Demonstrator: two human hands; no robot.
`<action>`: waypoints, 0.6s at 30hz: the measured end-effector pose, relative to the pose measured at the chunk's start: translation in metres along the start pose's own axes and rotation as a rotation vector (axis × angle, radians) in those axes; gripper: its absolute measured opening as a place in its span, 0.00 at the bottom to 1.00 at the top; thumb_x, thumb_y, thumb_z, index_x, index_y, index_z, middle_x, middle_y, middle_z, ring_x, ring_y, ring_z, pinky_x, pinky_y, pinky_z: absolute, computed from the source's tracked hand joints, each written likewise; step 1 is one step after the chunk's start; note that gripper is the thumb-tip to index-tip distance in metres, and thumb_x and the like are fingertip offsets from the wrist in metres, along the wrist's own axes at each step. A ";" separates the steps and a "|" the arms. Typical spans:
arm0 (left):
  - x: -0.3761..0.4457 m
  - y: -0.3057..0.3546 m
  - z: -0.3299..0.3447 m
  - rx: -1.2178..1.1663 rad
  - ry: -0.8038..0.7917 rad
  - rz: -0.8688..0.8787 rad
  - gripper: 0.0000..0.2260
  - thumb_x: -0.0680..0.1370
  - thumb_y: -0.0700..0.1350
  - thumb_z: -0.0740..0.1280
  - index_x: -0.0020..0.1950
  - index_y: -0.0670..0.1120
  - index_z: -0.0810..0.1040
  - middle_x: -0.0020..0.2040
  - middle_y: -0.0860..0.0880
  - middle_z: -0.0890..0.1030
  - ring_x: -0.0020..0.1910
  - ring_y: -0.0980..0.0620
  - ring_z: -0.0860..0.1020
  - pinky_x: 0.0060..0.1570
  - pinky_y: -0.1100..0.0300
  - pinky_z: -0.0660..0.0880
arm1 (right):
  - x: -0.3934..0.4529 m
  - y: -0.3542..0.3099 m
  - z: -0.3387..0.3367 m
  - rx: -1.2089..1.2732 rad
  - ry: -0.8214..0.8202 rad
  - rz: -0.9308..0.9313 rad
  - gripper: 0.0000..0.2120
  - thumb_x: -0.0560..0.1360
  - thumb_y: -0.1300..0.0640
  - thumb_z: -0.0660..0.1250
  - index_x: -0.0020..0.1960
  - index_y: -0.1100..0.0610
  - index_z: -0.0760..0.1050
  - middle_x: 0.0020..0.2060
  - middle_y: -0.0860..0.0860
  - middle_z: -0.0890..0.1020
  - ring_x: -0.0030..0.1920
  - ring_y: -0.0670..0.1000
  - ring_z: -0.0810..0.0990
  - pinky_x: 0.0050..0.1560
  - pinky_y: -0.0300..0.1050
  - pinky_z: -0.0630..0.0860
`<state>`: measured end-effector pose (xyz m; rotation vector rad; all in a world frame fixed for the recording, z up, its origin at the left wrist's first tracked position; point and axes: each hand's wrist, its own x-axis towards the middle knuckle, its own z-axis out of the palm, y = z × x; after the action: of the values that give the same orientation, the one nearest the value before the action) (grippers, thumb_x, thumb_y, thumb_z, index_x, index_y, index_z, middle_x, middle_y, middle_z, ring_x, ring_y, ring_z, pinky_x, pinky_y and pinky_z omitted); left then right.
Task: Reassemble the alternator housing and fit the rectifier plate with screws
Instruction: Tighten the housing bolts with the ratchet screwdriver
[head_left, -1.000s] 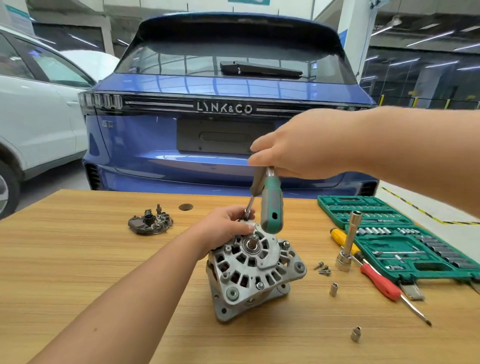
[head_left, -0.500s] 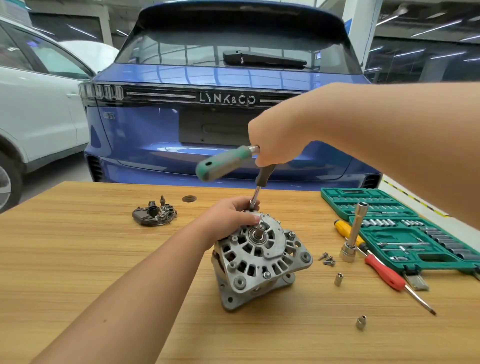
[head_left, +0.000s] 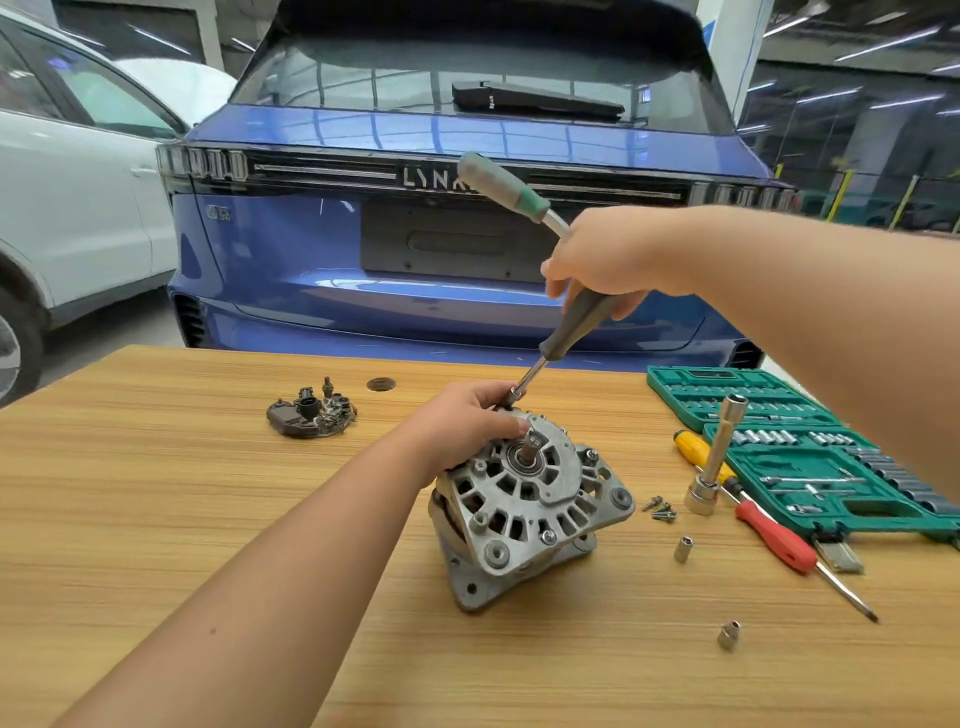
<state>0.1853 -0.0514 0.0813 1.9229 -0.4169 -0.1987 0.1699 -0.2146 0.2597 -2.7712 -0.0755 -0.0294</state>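
Observation:
The grey alternator housing (head_left: 524, 506) stands tilted on the wooden table (head_left: 156, 493). My left hand (head_left: 462, 421) grips its upper rim, fingers by the driver's tip. My right hand (head_left: 597, 265) grips a grey-handled driver (head_left: 576, 325) whose shaft reaches down to the housing's top edge. A ratchet with a green handle (head_left: 501, 184) sticks up and left from the same hand. The dark rectifier plate (head_left: 310, 410) lies apart at the table's back left. Loose screws (head_left: 658, 509) lie right of the housing.
A green socket set case (head_left: 810, 457) lies open at the right. Beside it are a steel socket extension (head_left: 714, 462), a yellow screwdriver (head_left: 691, 444) and a red screwdriver (head_left: 779, 540). Two small sockets (head_left: 683, 548) (head_left: 728, 635) lie in front. A blue car (head_left: 441, 234) stands behind the table.
The ratchet's green handle swung from hanging down, round to the left, then up and back. My right hand shifted right. My left hand stayed on the housing.

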 end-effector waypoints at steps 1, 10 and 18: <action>0.000 0.000 0.000 0.003 0.000 0.002 0.12 0.75 0.49 0.74 0.48 0.68 0.83 0.49 0.54 0.87 0.47 0.52 0.86 0.58 0.47 0.80 | 0.001 0.005 0.003 0.117 0.008 -0.005 0.11 0.82 0.51 0.64 0.53 0.58 0.79 0.43 0.56 0.88 0.42 0.55 0.87 0.46 0.50 0.84; 0.000 0.002 0.000 -0.035 0.021 -0.027 0.11 0.76 0.46 0.75 0.56 0.58 0.83 0.48 0.53 0.87 0.42 0.57 0.85 0.49 0.55 0.80 | -0.004 -0.021 0.014 0.793 -0.187 0.104 0.07 0.80 0.57 0.67 0.57 0.57 0.75 0.26 0.46 0.78 0.31 0.50 0.84 0.58 0.65 0.76; 0.001 0.000 0.000 -0.044 0.027 -0.028 0.10 0.75 0.45 0.76 0.53 0.57 0.84 0.44 0.54 0.87 0.44 0.53 0.86 0.51 0.53 0.81 | -0.009 -0.023 0.019 1.411 0.024 0.359 0.07 0.79 0.59 0.66 0.42 0.56 0.76 0.24 0.46 0.70 0.35 0.49 0.71 0.57 0.56 0.70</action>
<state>0.1859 -0.0513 0.0815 1.8867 -0.3651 -0.1987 0.1601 -0.1869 0.2496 -1.3419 0.2958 0.0626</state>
